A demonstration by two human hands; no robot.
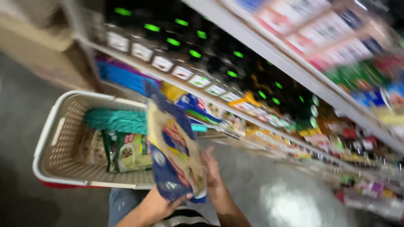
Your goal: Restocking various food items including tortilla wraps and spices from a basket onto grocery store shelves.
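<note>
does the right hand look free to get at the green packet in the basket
Probably not as things stand. The right hand is pressed to the back of the blue packet, which the left hand grips from below, and that packet stands between it and the green packet in the basket.

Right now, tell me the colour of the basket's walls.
Cream perforated plastic with a red base edge, seen in the head view: basket.
</note>
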